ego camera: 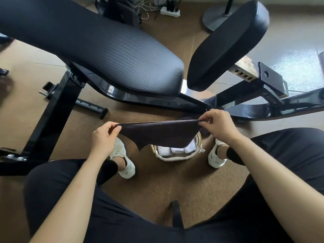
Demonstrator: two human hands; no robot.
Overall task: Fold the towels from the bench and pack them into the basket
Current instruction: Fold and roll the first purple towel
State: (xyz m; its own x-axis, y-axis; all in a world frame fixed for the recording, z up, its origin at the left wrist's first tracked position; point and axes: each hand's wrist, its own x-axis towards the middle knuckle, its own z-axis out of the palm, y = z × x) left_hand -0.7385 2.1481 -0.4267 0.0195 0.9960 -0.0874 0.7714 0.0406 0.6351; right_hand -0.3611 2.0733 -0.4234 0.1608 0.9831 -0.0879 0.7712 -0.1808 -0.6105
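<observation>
A dark brown towel (161,134) is stretched flat in the air between my two hands, folded over, with its lower edge hanging down. My left hand (103,137) pinches its left corner and my right hand (219,125) pinches its right corner. Directly below the towel, on the floor between my feet, stands a small cream rope basket (175,157) with white folded towels (177,149) inside; the towel hides its far half. The black padded bench (108,55) stretches across the upper part of the view with nothing lying on it.
The bench's second black pad (228,42) rises at the upper right, above its black steel frame (245,100). A fan base (219,18) and a power strip (170,12) with cables lie on the floor behind. My white shoes (126,162) flank the basket on brown cork flooring.
</observation>
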